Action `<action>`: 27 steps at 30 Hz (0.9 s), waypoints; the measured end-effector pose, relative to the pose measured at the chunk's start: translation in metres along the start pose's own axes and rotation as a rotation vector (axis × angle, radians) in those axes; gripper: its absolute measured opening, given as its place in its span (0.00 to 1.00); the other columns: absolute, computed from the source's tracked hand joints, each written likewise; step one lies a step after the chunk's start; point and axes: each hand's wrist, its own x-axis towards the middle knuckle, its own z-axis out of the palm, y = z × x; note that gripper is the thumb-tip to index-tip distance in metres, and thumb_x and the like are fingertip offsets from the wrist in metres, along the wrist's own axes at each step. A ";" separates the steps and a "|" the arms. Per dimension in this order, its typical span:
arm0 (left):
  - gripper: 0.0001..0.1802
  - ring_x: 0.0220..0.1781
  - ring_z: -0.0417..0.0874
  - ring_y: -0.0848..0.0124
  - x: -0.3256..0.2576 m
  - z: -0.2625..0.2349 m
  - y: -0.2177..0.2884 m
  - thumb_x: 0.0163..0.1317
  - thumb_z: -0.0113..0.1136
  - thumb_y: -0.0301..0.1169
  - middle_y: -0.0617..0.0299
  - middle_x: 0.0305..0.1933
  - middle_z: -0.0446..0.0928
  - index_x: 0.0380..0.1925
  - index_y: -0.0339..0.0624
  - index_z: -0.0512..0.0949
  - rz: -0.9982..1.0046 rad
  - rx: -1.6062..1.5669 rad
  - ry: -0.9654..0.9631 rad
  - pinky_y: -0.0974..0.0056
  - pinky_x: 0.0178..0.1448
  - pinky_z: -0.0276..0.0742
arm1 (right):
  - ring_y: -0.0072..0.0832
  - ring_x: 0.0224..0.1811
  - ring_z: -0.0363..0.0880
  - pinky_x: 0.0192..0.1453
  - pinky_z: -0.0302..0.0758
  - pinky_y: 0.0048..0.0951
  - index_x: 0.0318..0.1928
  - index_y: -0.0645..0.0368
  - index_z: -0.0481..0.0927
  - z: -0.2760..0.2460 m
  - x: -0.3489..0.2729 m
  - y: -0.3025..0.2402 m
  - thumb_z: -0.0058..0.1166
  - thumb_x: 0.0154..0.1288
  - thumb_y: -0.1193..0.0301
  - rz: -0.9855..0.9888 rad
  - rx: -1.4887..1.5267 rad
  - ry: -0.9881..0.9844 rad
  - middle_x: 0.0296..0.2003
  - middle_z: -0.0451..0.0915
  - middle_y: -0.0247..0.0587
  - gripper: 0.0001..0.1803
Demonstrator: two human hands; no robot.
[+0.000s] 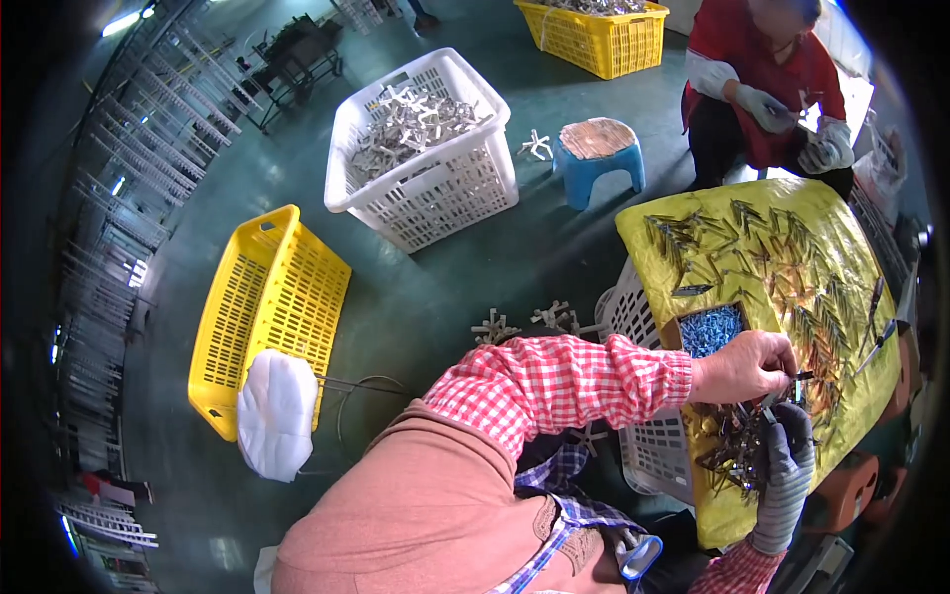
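Note:
My left hand (740, 366), bare and in a red checked sleeve, reaches across to the yellow-covered work surface (653, 233) and pinches a small dark metal piece (798, 380). Just below it my right hand (789, 465), in a grey glove, is closed on a small metal part (769, 404), touching the left hand's fingertips. A heap of dark metal pieces (732, 450) lies beside the glove. Many small metal clips (782, 267) are spread over the yellow cover. A small open box of blue screws (710, 330) sits just left of my left hand.
A white basket (435, 188) of grey metal crosses stands on the green floor, with a yellow crate (267, 307) tipped on its side and a white cloth (275, 411) on it. A blue stool (598, 158), another yellow crate (599, 40) and a crouching person in red (762, 89) are behind.

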 end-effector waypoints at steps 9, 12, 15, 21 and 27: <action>0.09 0.30 0.81 0.75 -0.003 0.005 -0.003 0.54 0.59 0.21 0.58 0.28 0.81 0.36 0.31 0.77 0.013 -0.058 0.004 0.69 0.34 0.78 | 0.13 0.29 0.71 0.34 0.69 0.15 0.44 0.57 0.78 -0.015 0.003 0.018 0.63 0.59 0.77 -0.153 0.022 0.221 0.33 0.77 0.26 0.12; 0.09 0.34 0.81 0.77 0.001 0.013 -0.004 0.59 0.59 0.22 0.59 0.31 0.81 0.39 0.32 0.76 0.033 0.027 -0.059 0.70 0.39 0.77 | 0.12 0.30 0.71 0.35 0.67 0.14 0.41 0.58 0.79 -0.028 -0.009 0.015 0.62 0.61 0.76 -0.171 -0.092 0.257 0.32 0.78 0.26 0.08; 0.10 0.34 0.81 0.75 0.007 0.010 -0.012 0.61 0.58 0.23 0.58 0.34 0.81 0.42 0.32 0.77 0.024 -0.038 -0.057 0.69 0.40 0.79 | 0.18 0.34 0.77 0.38 0.72 0.19 0.40 0.66 0.82 -0.008 -0.010 -0.003 0.62 0.60 0.76 -0.226 -0.101 0.362 0.31 0.81 0.32 0.09; 0.12 0.34 0.82 0.73 0.021 -0.022 0.019 0.65 0.56 0.24 0.57 0.36 0.80 0.47 0.30 0.74 -0.116 -0.001 0.029 0.68 0.39 0.82 | 0.20 0.35 0.82 0.43 0.80 0.21 0.49 0.67 0.81 -0.018 -0.001 -0.010 0.53 0.69 0.77 -0.271 0.194 0.234 0.35 0.84 0.37 0.11; 0.11 0.31 0.83 0.74 0.103 -0.049 0.008 0.66 0.58 0.29 0.59 0.35 0.82 0.46 0.35 0.78 -0.208 0.110 0.099 0.69 0.37 0.83 | 0.14 0.33 0.78 0.39 0.75 0.17 0.51 0.65 0.79 -0.045 -0.005 0.008 0.56 0.67 0.77 -0.266 0.402 0.211 0.33 0.82 0.32 0.13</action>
